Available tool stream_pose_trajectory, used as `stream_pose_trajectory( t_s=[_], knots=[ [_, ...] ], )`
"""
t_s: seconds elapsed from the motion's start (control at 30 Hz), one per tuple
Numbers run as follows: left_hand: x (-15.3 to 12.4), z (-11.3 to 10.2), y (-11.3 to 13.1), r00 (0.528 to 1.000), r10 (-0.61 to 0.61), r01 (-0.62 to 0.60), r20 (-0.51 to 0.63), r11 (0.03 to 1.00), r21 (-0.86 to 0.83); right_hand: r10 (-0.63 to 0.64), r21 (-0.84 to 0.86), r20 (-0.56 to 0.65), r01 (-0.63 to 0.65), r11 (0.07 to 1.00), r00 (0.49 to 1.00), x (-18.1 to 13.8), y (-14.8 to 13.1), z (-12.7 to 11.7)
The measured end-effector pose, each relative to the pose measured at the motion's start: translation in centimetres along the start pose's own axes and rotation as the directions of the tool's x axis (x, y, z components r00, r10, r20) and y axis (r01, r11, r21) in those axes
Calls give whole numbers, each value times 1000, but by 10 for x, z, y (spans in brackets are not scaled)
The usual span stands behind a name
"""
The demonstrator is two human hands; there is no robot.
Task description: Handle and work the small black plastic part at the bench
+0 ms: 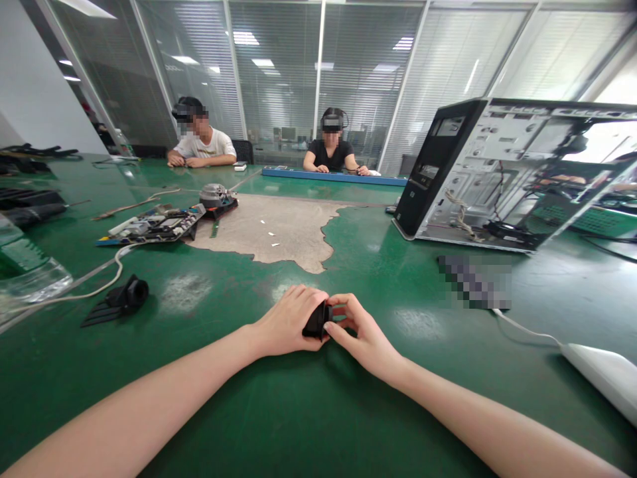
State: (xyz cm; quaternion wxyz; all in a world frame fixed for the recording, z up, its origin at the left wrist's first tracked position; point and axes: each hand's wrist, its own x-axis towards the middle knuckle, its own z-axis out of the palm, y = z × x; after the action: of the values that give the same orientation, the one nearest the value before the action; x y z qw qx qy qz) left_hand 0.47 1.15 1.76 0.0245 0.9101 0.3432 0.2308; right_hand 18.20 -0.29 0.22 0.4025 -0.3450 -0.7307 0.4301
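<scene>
Black part (313,323), held two-handed
Left grip (287,321) wraps it; right grip (365,336) pinches its end, over the green surface (298,418).

Far side: wall of tall glass panels (279,86) between thin, pale uprights (321,46). Grey horizontal-slat blinds (209,40) show across several panels. Rectangular white lights (245,38) appear in the glass; reflected or beyond it, cannot tell. Left: plain pale-grey wall (30,79). Right: bright, washed-out light. Far left of centre: black chair back (243,151). Furniture, near to far: broad, glossy green table (308,425), its surface broken by an irregular beige-grey patch (293,229) mid-table; light glints on the green.
</scene>
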Motion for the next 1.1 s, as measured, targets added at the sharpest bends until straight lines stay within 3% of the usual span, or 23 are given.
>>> stream_pose_trajectory(
  t_s=[0.27, 0.33, 0.4, 0.53, 0.67, 1.1],
  knots=[
    [-1, 2, -2, 999, -32, 32, -10, 999, -3, -203, -226, -90, 179, 958, 975, -3, -8, -3],
    [-1, 2, -3, 997, -70, 70, -17, 998, 4, -164, -185, -129, 139, 973, 978, -3, -8, -3],
    [-1, 2, -4, 996, -91, 91, -19, 996, 6, -53, -34, -132, 49, 998, 990, -1, -5, -3],
    [-1, 2, -3, 997, -72, 72, -15, 997, 0, 134, 226, -31, -123, 966, 991, 4, -1, -3],
    [-1, 1, -1, 999, -34, 34, -5, 999, -10, 187, 201, -11, -181, 963, 982, 8, -3, -3],
    [-1, 5, -2, 1000, -24, 24, -4, 999, -35, 162, 168, -37, -154, 974, 986, 8, -4, -2]
  ],
)
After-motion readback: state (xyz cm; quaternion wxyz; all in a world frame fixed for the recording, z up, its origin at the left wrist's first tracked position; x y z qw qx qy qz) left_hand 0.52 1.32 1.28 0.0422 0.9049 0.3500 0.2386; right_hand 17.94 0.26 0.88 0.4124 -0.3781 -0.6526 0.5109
